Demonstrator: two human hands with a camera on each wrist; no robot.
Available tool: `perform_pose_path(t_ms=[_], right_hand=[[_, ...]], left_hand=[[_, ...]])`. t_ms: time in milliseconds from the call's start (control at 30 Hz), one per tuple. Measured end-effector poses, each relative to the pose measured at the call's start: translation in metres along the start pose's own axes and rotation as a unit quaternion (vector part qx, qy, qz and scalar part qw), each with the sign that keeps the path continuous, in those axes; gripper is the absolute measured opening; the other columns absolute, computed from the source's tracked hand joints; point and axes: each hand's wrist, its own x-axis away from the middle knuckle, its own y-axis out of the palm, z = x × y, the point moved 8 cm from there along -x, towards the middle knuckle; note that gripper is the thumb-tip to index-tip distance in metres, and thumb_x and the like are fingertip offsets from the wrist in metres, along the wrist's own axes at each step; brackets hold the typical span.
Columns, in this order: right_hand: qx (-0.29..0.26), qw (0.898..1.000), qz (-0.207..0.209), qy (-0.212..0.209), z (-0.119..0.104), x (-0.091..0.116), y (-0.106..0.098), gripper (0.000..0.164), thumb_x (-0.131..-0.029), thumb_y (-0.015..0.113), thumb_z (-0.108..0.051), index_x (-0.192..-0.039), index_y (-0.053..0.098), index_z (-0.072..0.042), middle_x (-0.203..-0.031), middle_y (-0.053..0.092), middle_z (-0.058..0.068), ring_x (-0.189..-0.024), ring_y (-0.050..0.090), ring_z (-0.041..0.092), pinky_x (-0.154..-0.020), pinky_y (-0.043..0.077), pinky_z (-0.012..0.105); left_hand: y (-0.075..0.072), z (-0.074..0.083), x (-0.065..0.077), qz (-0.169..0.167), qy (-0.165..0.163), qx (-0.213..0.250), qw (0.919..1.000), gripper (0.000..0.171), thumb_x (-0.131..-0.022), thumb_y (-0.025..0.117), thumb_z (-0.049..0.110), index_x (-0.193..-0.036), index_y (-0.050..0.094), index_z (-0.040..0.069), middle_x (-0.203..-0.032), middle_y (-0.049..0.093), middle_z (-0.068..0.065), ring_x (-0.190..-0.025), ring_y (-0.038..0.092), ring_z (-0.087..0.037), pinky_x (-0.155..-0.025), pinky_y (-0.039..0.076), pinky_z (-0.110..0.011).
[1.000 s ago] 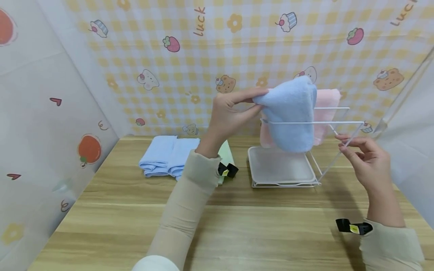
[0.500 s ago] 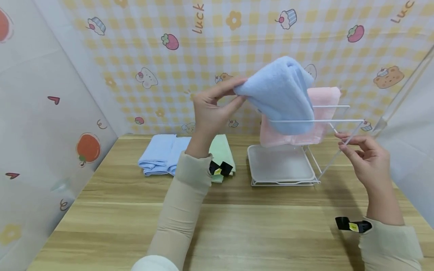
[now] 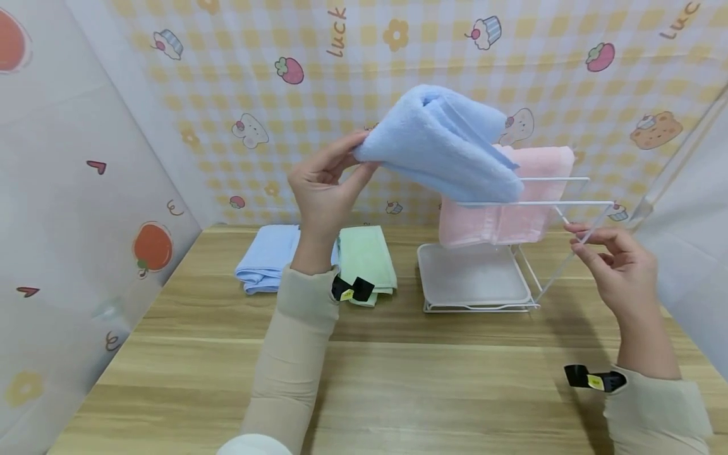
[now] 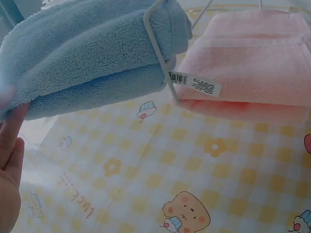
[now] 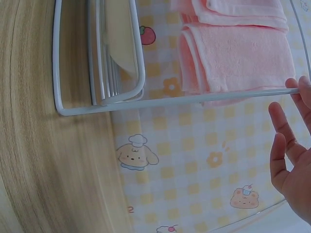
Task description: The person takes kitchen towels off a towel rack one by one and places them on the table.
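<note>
Blue towel (image 3: 438, 142) is pinched by the left hand (image 3: 323, 193) at its left end, its right end against the near bar of the rack (image 3: 569, 203), whose right side the right hand (image 3: 622, 268) pinches. Unhanging looks partway: 1 pink towel (image 3: 529, 221) hangs farther back; blue cloth (image 3: 270, 253) and green towel (image 3: 366, 259) lie folded at left.

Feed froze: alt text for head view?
Left hand pinches a fluffy blue towel at a white wire rack held by the right hand. A fluffy pink towel hangs behind; folded blue cloth and folded green cloth lie at left.
</note>
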Motion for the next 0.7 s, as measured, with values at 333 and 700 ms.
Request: perform_pose_path(t_ms=[333, 700], right_hand=[[-0.010, 1.000, -0.001, 0.002, 0.000, -0.001, -0.001, 0.011, -0.087, 0.055, 0.023, -0.093, 0.060, 0.016, -0.109, 0.076, 0.001, -0.089, 0.072, 0.008, -0.066, 0.053, 0.010], [-0.008, 1.000, 0.010, 0.006, -0.001, 0.000, -0.001, 0.007, -0.088, 0.056, 0.022, -0.094, 0.056, 0.020, -0.109, 0.076, 0.004, -0.091, 0.072, 0.010, -0.068, 0.054, 0.012]], left_hand=[[-0.034, -0.008, 0.010, 0.079, -0.028, 0.018, 0.9963, 0.027, -0.076, 0.076, -0.015, -0.102, 0.075, -0.006, -0.099, 0.078, 0.000, -0.093, 0.075, -0.016, -0.086, 0.060, -0.034], [-0.068, -0.015, 0.020, 0.078, -0.107, -0.049, 0.9900, 0.028, -0.077, 0.076, -0.012, -0.102, 0.078, 0.002, -0.098, 0.078, 0.000, -0.094, 0.075, -0.015, -0.084, 0.060, -0.029]])
